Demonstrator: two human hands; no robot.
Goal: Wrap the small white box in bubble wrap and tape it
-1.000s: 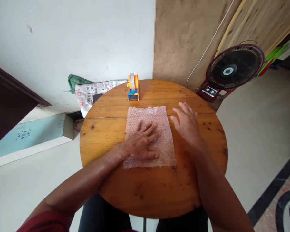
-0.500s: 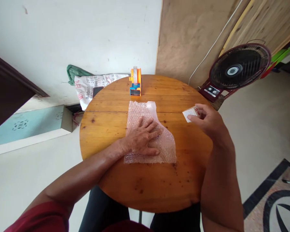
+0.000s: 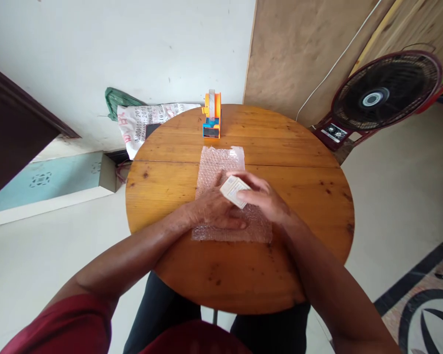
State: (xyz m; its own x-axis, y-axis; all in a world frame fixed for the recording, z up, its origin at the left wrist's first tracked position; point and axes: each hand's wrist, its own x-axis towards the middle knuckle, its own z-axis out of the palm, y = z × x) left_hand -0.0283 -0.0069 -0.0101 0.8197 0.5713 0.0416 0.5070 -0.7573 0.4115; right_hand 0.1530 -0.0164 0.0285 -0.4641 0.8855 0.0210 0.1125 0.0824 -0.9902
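Note:
A sheet of pinkish clear bubble wrap [image 3: 221, 160] lies flat on the round wooden table [image 3: 162, 182]. My left hand [image 3: 216, 209] rests palm down on the sheet, its thumb stretched out; its fingertips are partly hidden behind what my right hand carries. Between the thumb and fingers of my right hand [image 3: 264, 196] is a small white box [image 3: 235, 191] with printing on its faces. The box is tilted and appears just over the back of my left hand; whether the two touch, I cannot tell.
An orange and blue tape dispenser [image 3: 212, 115] stands near the table's far edge. Beyond the right edge is a dark red fan [image 3: 376, 103]. A printed white sack [image 3: 133, 130] and a light blue box [image 3: 47, 179] sit at the left, by the wall.
My right hand has brought the small box from the table's right side leftward, over the bubble wrap and my left hand. My left hand stays on the sheet. The view has shifted slightly.

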